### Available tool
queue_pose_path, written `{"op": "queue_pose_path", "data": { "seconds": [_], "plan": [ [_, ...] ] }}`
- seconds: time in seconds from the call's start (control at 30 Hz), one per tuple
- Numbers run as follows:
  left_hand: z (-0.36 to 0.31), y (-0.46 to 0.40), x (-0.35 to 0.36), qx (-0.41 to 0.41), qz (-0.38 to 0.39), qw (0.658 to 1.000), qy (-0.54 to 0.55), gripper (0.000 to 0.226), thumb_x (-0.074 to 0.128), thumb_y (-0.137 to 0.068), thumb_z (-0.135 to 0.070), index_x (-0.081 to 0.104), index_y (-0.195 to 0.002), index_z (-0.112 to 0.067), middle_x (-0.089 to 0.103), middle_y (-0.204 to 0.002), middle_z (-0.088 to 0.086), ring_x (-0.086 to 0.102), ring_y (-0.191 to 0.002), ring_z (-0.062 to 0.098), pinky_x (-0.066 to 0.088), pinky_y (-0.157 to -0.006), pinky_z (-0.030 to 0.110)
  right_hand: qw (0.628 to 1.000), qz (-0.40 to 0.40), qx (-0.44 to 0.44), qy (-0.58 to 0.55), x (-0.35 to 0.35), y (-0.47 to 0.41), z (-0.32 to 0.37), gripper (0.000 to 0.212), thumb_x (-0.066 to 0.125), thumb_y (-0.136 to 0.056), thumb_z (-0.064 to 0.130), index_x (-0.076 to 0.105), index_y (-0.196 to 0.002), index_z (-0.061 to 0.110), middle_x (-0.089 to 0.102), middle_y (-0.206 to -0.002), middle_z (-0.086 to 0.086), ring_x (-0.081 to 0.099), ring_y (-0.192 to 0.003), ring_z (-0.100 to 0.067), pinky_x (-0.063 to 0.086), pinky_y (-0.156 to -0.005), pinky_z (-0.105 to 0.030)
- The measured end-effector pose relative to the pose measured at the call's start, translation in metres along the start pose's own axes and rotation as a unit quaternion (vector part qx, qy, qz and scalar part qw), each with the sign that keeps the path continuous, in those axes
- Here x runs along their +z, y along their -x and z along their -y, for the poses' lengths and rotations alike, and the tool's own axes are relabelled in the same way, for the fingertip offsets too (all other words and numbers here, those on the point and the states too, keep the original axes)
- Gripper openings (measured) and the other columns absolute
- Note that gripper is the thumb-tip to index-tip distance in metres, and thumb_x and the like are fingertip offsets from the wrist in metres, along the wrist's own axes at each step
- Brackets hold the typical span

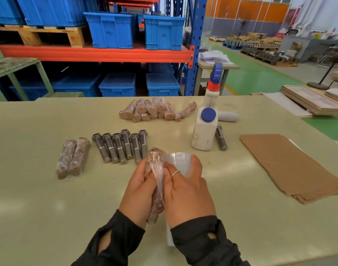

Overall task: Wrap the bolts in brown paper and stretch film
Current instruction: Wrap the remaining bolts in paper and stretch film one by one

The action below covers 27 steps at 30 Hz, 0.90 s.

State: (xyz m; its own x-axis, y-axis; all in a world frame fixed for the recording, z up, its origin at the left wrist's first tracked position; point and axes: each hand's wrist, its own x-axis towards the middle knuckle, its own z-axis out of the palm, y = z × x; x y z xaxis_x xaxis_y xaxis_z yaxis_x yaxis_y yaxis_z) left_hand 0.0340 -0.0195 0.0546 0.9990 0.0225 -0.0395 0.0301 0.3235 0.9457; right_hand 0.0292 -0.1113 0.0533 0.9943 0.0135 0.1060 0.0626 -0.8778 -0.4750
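Observation:
My left hand (pixel 139 189) grips a bolt wrapped in brown paper (pixel 154 162), with clear film stretched over it. My right hand (pixel 187 192) holds the stretch film roll (pixel 178 162) pressed against the bolt's right side. Several bare steel bolts (pixel 120 146) lie in a row just beyond my hands. Two film-wrapped bolts (pixel 73 158) lie to the left. A pile of several wrapped bolts (pixel 154 110) rests farther back. A stack of brown paper sheets (pixel 290 164) lies at the right.
A white bottle with a blue cap (pixel 204 129) and a spray bottle (pixel 213 89) stand behind the hands, one more bolt (pixel 220 137) beside them. Wooden frames (pixel 312 100) lie at the far right. Blue crates (pixel 112 29) fill the racking behind the green table (pixel 49 208).

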Motion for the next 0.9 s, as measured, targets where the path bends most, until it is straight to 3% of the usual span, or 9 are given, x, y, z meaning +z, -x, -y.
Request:
{"op": "queue_pose_path", "data": {
  "seconds": [0.1,0.2,0.33,0.5,0.57,0.63,0.7,0.77,0.9],
  "plan": [
    [-0.004,-0.001,0.003,-0.066,0.017,0.997,0.02,0.033,0.054,-0.084,-0.021,0.056,-0.117,-0.018,0.066,-0.087,0.003,0.062,-0.077,0.018,0.049,-0.068,0.03,0.999,0.019,0.009,0.035,-0.004,-0.001,-0.008,0.041,0.012,-0.094,0.052,0.024,-0.133,0.051,-0.01,-0.147,0.007,0.039,-0.115,-0.025,0.041,-0.091,-0.032],
    [0.005,0.002,0.009,-0.045,0.032,0.998,-0.042,0.041,0.044,-0.081,-0.049,0.053,-0.115,-0.027,0.069,-0.092,-0.003,0.067,-0.08,0.011,0.052,-0.062,0.021,0.997,0.026,0.017,0.066,-0.004,0.0,-0.007,0.037,0.015,-0.096,0.05,0.022,-0.131,0.047,-0.017,-0.147,0.004,0.036,-0.112,-0.027,0.041,-0.085,-0.034],
    [0.013,0.005,0.018,-0.008,-0.029,0.999,0.035,0.034,0.051,-0.072,-0.038,0.061,-0.101,-0.024,0.074,-0.086,-0.005,0.07,-0.079,0.007,0.053,-0.06,0.016,0.999,-0.007,0.01,0.048,-0.004,-0.002,-0.005,0.043,0.011,-0.092,0.056,0.011,-0.134,0.053,-0.019,-0.146,0.008,0.034,-0.113,-0.025,0.039,-0.088,-0.033],
    [0.011,-0.004,0.015,-0.022,-0.106,0.987,0.116,0.052,0.06,-0.065,-0.039,0.06,-0.112,-0.017,0.069,-0.107,0.009,0.065,-0.101,0.026,0.049,-0.091,0.043,0.996,-0.017,0.014,-0.089,0.0,-0.008,-0.013,0.045,0.024,-0.094,0.05,0.001,-0.128,0.069,0.018,-0.144,-0.001,0.029,-0.125,-0.021,0.029,-0.106,-0.029],
    [0.012,-0.007,0.014,-0.018,-0.126,0.985,0.117,0.053,0.061,-0.064,-0.038,0.058,-0.113,-0.017,0.069,-0.106,0.009,0.065,-0.099,0.027,0.05,-0.089,0.043,0.985,0.001,0.023,-0.168,0.001,-0.01,-0.018,0.039,0.025,-0.095,0.048,0.002,-0.114,0.074,0.034,-0.125,-0.004,0.042,-0.11,-0.015,0.035,-0.101,-0.019],
    [0.015,-0.006,0.014,-0.019,-0.118,0.984,0.135,0.042,0.061,-0.066,-0.034,0.061,-0.105,-0.018,0.071,-0.1,0.008,0.067,-0.093,0.026,0.054,-0.078,0.038,0.973,0.011,0.032,-0.228,0.002,-0.012,-0.022,0.034,0.024,-0.096,0.046,0.007,-0.104,0.075,0.034,-0.111,0.0,0.047,-0.087,-0.002,0.034,-0.081,0.004],
    [0.017,-0.007,0.013,-0.031,-0.112,0.979,0.166,0.038,0.061,-0.069,-0.031,0.064,-0.103,-0.015,0.072,-0.098,0.009,0.069,-0.089,0.024,0.055,-0.072,0.035,0.975,0.018,0.019,-0.222,0.001,-0.013,-0.024,0.031,0.025,-0.096,0.046,0.014,-0.104,0.074,0.03,-0.108,0.004,0.043,-0.076,0.005,0.028,-0.068,0.011],
    [0.018,-0.008,0.01,-0.04,-0.109,0.976,0.186,0.039,0.06,-0.07,-0.03,0.066,-0.103,-0.01,0.072,-0.097,0.011,0.069,-0.086,0.024,0.058,-0.073,0.035,0.983,0.008,-0.006,-0.186,-0.002,-0.014,-0.025,0.03,0.027,-0.095,0.048,0.023,-0.114,0.071,0.029,-0.112,0.006,0.045,-0.079,0.003,0.032,-0.068,0.005],
    [0.022,-0.009,0.009,-0.035,-0.101,0.98,0.167,0.039,0.06,-0.068,-0.035,0.07,-0.094,-0.01,0.073,-0.09,0.013,0.07,-0.08,0.023,0.058,-0.07,0.032,0.996,-0.018,-0.054,-0.062,-0.015,-0.022,-0.03,0.035,0.029,-0.093,0.051,0.038,-0.126,0.061,0.028,-0.128,0.004,0.045,-0.108,-0.017,0.044,-0.093,-0.026]
  ]
}}
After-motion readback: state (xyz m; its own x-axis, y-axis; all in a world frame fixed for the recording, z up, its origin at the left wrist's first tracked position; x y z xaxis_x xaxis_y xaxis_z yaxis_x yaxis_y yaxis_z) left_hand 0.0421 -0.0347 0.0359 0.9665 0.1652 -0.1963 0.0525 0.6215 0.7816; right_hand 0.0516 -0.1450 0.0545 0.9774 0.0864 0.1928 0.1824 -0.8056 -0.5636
